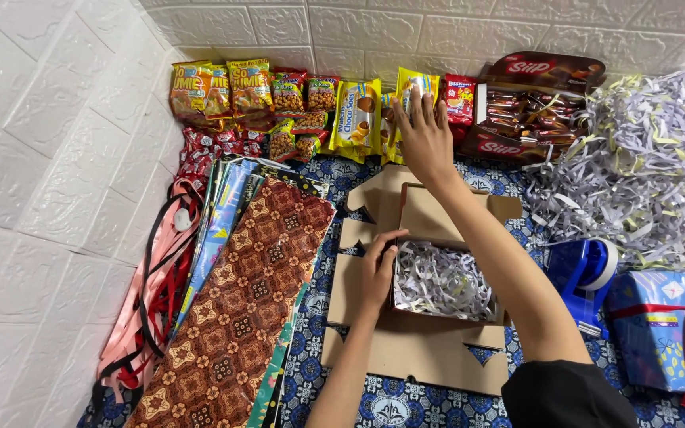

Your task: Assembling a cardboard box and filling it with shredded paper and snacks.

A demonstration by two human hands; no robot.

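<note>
The right hand [423, 139] is stretched forward with its fingers spread flat over a yellow snack packet [411, 89] in the row of packets along the far edge of the blue patterned cloth [374, 400], against the white brick wall [57, 158]; the fingers lie on the packet but are not closed around it. The left hand [377, 272] rests nearer, fingers curled over the left wall of the open cardboard box [438, 214], gripping its rim. The box sits in the middle of the cloth on unfolded flaps and is part-filled with shredded paper [442, 281]. Left of it lie overlapping sheets of wrapping paper [243, 301] and ribbons [156, 293]. Right of it stands a blue tape dispenser [584, 273], then a wrapped gift [663, 329] with a red ribbon, and a large heap of loose shreds [644, 158] toward the far right corner.
</note>
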